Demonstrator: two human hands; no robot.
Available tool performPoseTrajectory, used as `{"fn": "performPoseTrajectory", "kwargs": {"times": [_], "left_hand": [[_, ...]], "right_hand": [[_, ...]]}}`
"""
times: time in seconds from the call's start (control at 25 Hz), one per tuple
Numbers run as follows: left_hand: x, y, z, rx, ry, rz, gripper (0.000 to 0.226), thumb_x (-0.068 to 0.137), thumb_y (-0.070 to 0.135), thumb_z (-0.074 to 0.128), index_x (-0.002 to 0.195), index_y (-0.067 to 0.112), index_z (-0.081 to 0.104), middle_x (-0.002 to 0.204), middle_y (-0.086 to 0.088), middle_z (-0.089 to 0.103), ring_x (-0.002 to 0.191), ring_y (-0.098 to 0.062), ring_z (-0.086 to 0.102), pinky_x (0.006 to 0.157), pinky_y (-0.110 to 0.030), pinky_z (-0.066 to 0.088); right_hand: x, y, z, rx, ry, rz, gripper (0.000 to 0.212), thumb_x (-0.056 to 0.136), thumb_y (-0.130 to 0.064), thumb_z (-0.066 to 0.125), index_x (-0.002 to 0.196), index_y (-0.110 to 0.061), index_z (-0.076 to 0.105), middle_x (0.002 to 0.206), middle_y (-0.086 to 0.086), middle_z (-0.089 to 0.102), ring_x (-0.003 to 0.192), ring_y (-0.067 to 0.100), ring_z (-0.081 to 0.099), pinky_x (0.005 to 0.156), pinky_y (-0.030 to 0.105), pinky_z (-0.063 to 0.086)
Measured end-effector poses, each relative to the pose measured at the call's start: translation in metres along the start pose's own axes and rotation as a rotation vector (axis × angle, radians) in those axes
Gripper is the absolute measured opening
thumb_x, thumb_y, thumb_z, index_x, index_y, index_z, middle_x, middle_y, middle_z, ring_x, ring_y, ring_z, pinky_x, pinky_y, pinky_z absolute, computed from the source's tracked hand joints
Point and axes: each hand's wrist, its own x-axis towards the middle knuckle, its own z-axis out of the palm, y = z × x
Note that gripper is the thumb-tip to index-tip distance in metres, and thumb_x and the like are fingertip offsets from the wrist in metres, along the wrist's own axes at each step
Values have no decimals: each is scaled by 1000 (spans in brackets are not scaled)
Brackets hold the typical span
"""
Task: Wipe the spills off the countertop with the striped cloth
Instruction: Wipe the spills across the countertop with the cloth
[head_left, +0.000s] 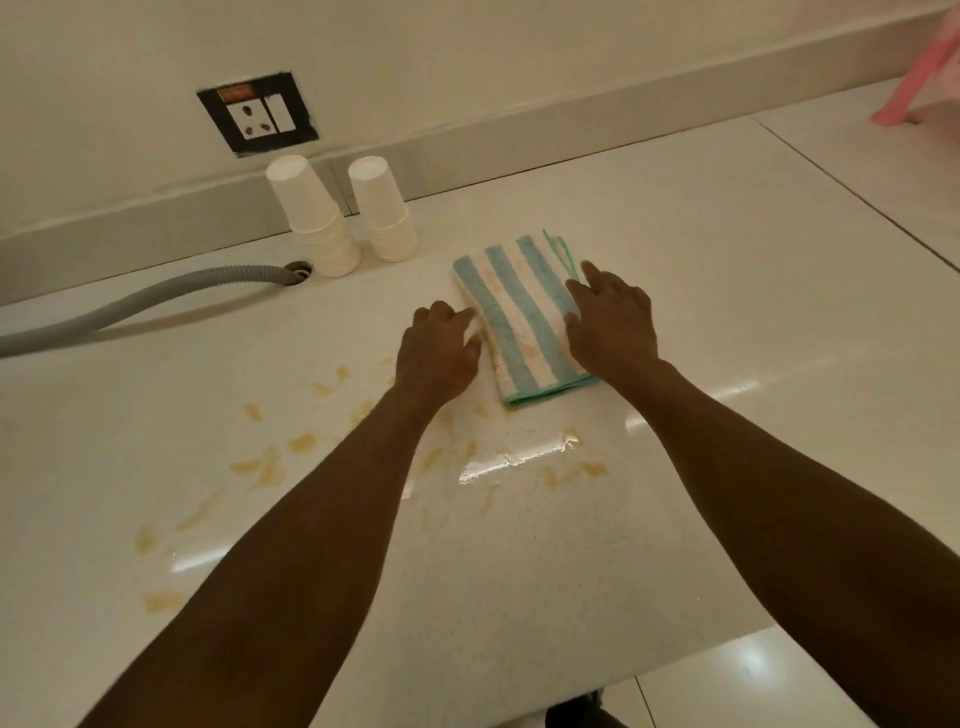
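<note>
On the white countertop (675, 270), past the middle and a little to the right, lies the striped cloth (522, 317), folded into a long rectangle with blue and white bands and a green hem; a faint brownish stain shows on its near half. The left hand (439, 353) rests knuckles-up at the cloth's left edge, its fingers curled and touching the fold, though whether they pinch the fabric cannot be told. The right hand (610, 322) lies palm-down over the cloth's right edge with the fingers loosely spread, the forefinger reaching toward the far corner; it presses flat and grips nothing. Nearer than the cloth, yellowish-brown spills (270, 465) are scattered in streaks and blobs across the surface, mostly left of and under the left forearm, with a few more patches near a bright glare line below the cloth. At the back stand two stacks of upturned white paper cups (345, 215), side by side against the low backsplash. Left of them a grey corrugated hose (140, 306) runs into a hole in the counter. On the wall above is a black-framed socket plate (258, 113).
</note>
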Motion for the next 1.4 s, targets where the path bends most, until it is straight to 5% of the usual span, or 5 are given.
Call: {"fn": "performPoseTrajectory", "kwargs": {"times": [0.24,0.6,0.84,1.04,1.4], "left_hand": [[-25,-86,-31,87,147,-140,47,94,37,48,134,12,52,134,-13,54,120,-35,47,95,-47,40],[-102,-213,-65,123,215,-431,54,98,40,40,144,11,38,140,-17,52,128,-38,47,106,-50,35],[-124,-262,-62,74,173,-581,57,100,42,33,148,10,29,148,-20,40,132,-42,41,110,-47,30],[-143,-305,-60,28,103,-670,61,101,42,29,152,10,20,161,-9,17,148,-26,16,119,-39,12],[-154,-319,-53,25,220,-564,47,102,20,33,147,4,33,156,-15,28,146,-30,21,118,-38,13]], "right_hand": [[34,-37,18,52,-151,-169,74,93,-60,40,151,-18,23,162,5,18,147,25,19,119,45,16],[56,-35,50,-158,-275,-66,87,78,-85,11,151,-39,1,164,2,-1,149,32,-2,111,69,2],[67,-44,61,-117,-185,27,74,86,-71,11,152,-37,7,163,9,3,149,35,1,119,55,0],[84,-40,63,-77,-147,-2,60,97,-54,19,152,-33,13,163,6,8,149,32,6,120,49,5],[79,-74,59,-27,-194,-77,57,102,-41,24,154,-20,15,163,10,9,150,30,8,121,45,9]]}}
